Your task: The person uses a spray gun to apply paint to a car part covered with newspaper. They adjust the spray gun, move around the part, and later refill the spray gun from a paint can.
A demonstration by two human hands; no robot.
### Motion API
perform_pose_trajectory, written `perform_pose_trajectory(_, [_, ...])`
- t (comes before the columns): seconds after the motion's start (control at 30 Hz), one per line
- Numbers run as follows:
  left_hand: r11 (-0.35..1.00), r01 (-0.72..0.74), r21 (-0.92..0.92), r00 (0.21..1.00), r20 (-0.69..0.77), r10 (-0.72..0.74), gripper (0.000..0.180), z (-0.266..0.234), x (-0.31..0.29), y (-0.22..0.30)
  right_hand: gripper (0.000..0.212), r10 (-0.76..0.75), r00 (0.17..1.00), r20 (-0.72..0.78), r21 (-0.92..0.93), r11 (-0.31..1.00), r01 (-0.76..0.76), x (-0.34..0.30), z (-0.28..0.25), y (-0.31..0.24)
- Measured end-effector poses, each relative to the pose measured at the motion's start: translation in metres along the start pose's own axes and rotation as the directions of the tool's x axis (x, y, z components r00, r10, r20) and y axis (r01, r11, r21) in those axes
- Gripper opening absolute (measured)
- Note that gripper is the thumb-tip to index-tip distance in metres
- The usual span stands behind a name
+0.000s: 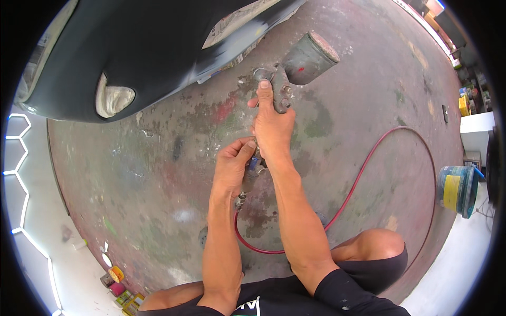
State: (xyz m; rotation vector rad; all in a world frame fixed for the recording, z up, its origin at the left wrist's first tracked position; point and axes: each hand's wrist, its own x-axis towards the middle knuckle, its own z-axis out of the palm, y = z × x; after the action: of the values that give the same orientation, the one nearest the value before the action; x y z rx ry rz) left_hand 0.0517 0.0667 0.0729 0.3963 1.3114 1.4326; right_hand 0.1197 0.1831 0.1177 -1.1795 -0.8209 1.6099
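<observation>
My right hand [274, 124] is wrapped round a paint spray gun [281, 87], its thumb up on the round end of the gun body. A grey, paint-stained cup [310, 60] sits tilted on the gun's far right side. Just below, my left hand [231, 160] is closed, thumb and fingers pinching the air fitting [255, 165] under the handle; the exact part between the fingertips is hidden. A metal coupler [240, 201] joins that fitting to a red air hose [363, 171].
A dark bumper [158, 52] with newspaper masking [234, 23] fills the upper left. The hose loops right over the stained floor [168, 174]. A paint bucket [456, 190] stands by the right wall. Several small cans [116, 274] line the lower left. My bent knee [371, 245] is at lower right.
</observation>
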Motion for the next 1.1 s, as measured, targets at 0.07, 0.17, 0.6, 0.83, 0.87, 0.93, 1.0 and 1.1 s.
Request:
perform_pose_trajectory(0.07, [1.0,0.01,-0.013,1.0,0.016,-0.01,0.027,0.011,0.006,0.002,0.052,-0.001,1.0,-0.012,0.011,1.0,0.001,0.01,-0.003,-0.009])
perform_pose_trajectory(0.17, [1.0,0.024,-0.009,1.0,-0.001,-0.024,0.027,0.024,0.017,0.002,0.053,0.008,0.999,-0.031,-0.004,1.0,-0.008,0.022,-0.005,-0.019])
perform_pose_trajectory(0.6, [-0.42,-0.239,0.876,0.647,0.466,0.604,0.017,-0.008,0.132,0.124,0.064,0.154,0.979,-0.131,0.012,0.988,-0.154,0.041,-0.022,-0.004])
perform_pose_trajectory(0.83, [-0.904,-0.154,0.398,0.767,0.625,0.144,0.012,0.021,0.219,0.198,0.06,0.279,0.955,-0.105,0.144,0.954,-0.263,0.043,-0.018,-0.01])
perform_pose_trajectory(0.87, [-0.909,-0.114,0.402,0.847,0.518,0.122,0.013,0.034,0.228,0.207,0.06,0.284,0.953,-0.102,0.159,0.951,-0.266,0.042,-0.019,-0.015])
perform_pose_trajectory(0.93, [-0.92,-0.078,0.385,0.928,0.365,0.074,0.016,0.043,0.25,0.209,0.058,0.278,0.954,-0.108,0.183,0.949,-0.256,0.044,-0.024,-0.025])
perform_pose_trajectory(1.0, [-0.929,-0.094,0.359,0.956,0.294,0.017,0.02,0.047,0.272,0.211,0.059,0.305,0.944,-0.124,0.156,0.946,-0.285,0.047,-0.029,-0.029])
perform_pose_trajectory(1.1, [-0.931,-0.085,0.355,0.963,0.271,0.015,0.021,0.037,0.282,0.209,0.061,0.295,0.945,-0.143,0.172,0.948,-0.269,0.053,-0.034,-0.029])
